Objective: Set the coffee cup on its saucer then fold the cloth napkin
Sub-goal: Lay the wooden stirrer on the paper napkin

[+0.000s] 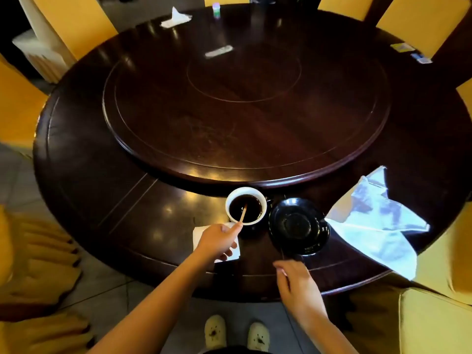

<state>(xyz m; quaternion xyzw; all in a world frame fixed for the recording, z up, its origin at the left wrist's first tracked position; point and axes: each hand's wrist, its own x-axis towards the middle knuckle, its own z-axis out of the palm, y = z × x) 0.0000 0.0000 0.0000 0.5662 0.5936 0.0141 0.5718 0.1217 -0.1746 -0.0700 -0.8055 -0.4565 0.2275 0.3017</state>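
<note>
No words or numbers I can read anywhere, small cards (419,57) at the far right edge of my counter (102,200) too blurred to make out, little bottle (216,8) at the far side equally unreadable

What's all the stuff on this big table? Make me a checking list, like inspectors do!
Surface: dark round table with a raised turntable in the middle.
Job's things: coffee cup, full, stands on the table beside the black saucer, not on it; cloth napkin lies unfolded, draped over the table edge.
Clutter: white paper under the left hand; tissue, small bottle and cards at the far side.
Grippers: left hand holds a stir stick in the coffee; right hand is near the saucer, its grip unclear.
Cables: nothing seen.
Surroundings: yellow chairs, tiled floor.
</note>
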